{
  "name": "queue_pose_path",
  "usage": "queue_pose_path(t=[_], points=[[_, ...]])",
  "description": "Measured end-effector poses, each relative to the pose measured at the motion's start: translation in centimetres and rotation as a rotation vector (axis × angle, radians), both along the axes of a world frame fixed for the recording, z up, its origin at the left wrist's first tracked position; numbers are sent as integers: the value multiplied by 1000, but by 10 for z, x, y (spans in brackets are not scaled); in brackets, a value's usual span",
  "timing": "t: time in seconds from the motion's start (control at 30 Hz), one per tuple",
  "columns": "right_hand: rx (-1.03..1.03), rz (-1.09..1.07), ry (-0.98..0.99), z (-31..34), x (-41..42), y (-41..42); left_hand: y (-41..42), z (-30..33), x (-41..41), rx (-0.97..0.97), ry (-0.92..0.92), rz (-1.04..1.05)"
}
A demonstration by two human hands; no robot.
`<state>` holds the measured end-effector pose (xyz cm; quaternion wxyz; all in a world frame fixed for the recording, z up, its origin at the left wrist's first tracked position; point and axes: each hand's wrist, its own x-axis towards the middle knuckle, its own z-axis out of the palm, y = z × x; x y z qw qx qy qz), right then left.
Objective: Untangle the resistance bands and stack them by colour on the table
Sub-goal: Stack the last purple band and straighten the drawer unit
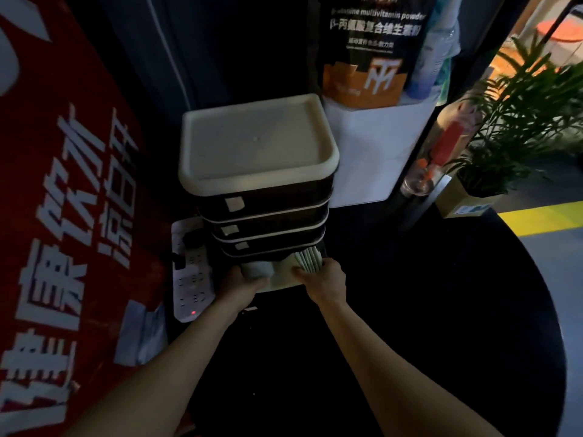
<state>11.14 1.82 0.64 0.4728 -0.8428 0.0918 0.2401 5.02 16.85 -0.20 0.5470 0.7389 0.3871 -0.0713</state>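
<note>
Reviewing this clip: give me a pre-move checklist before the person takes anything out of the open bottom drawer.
1. Bottom drawer pulled out: ok.
2. Left hand holds pale roll: ok.
3. Right hand on white strips: ok, touching; grip cannot tell.
4. These are resistance bands: cannot tell, too dark.
5. Band colours distinguishable: not ok, all look pale.
6. Upper drawers shut: ok.

Both bare arms stretch forward and down, nearly parallel. The left hand [243,283] curls its fingers around something pale. The right hand [325,279] lies knuckles up, fingers bent, tips among thin pale strips.
</note>
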Motion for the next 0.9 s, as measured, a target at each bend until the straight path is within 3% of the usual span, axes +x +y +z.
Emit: queue_pose_path(t=[0.33, 0.5, 0.57, 0.73, 0.9], points=[[-178, 111, -9, -2, 1, 8, -13, 4, 2, 411, 110, -215], [-200, 125, -40, 3, -3, 9, -22, 5, -16, 736, -78, -356], [-198, 138, -48, 7, -3, 8, -25, 3, -24, 769, -139, -459], [-220, 206, -114, 16, -3, -1, -26, -2, -29, 755, -59, -677], [-387, 380, -400, 16, -11, -21, -28, 2, -32, 742, 23, -745]])
